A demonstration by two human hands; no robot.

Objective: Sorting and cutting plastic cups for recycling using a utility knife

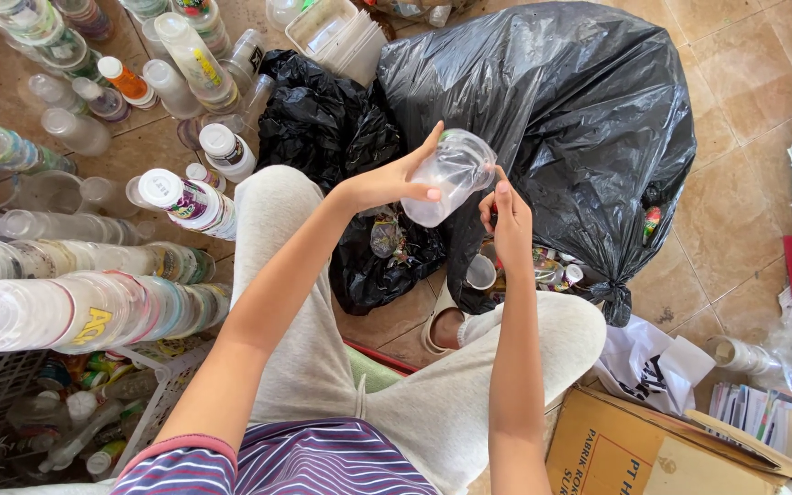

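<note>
**Clear plastic cup held in 2 hands over an open black sack**

Head view: the person sits on the tiled floor (753,82) with knees raised in light grey trousers. The left hand (396,179) is wrapped around a clear plastic cup (451,174), thumb under its lower part and fingers curled over the upper side, so the cup lies tilted with its base pointing down toward the knees. The right hand (509,220) is just beside the cup's rim end; its fingertips are pressed together there, and I cannot tell whether they pinch a seal or only touch the rim. The cup sits above the gap between the knees, in front of a large black plastic sack (579,119) whose mouth gapes near the right hand, showing more cups and small bottles inside. A smaller black bag (323,119) lies crumpled to the left of it.

As a judgement of progress: several long nested stacks of clear cups (75,312) already lie at the left edge over a white plastic basket (162,394), and loose plastic bottles (190,202) stand and lie toward the floor's top-left corner, so much looks sorted. The sack looks well filled, so plenty seems left. A cardboard box (625,449) sits at the bottom-right corner.
</note>
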